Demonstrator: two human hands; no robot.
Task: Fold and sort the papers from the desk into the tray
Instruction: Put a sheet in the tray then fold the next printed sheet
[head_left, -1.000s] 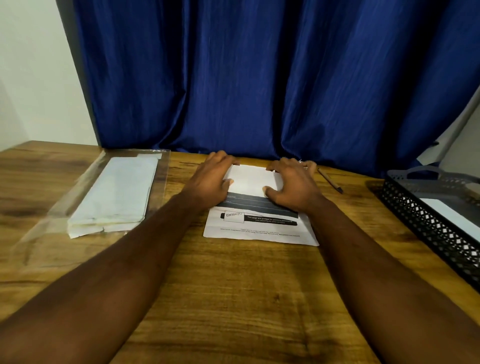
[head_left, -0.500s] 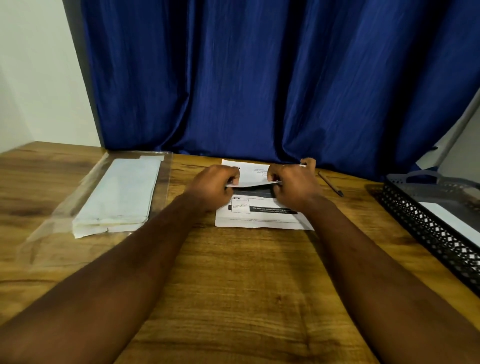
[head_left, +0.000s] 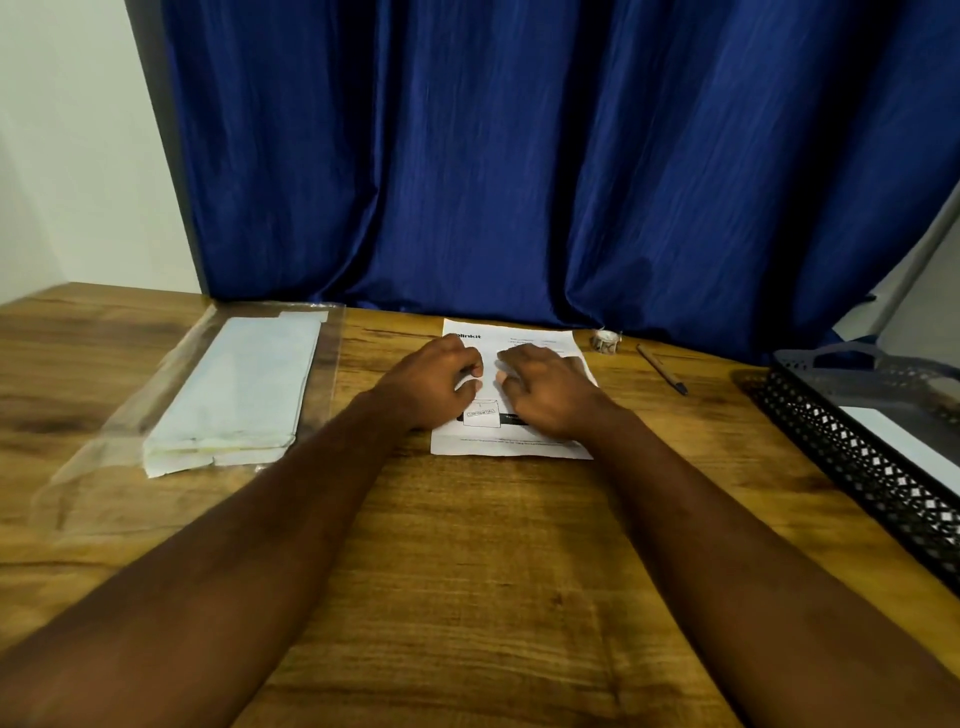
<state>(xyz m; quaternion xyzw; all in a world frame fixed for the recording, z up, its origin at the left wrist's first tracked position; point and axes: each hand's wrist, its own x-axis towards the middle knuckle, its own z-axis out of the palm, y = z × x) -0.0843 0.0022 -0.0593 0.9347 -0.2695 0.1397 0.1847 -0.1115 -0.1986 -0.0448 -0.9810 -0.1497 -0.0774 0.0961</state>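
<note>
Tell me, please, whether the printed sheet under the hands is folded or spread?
Spread: the printed sheet lies flat, its header and footer both showing, under the left hand and right hand.

The printed sheet (head_left: 511, 447) carries the heading "blinkit" at its far left corner; its remaining print is illegible.

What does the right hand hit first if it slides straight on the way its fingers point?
Probably the left hand: the right hand on the sheet points up-left, fingertips nearly meeting. Depth is unclear.

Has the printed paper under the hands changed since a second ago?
Yes. The printed sheet was folded over; now it lies opened flat, its far edge reaching toward the blue curtain.
</note>
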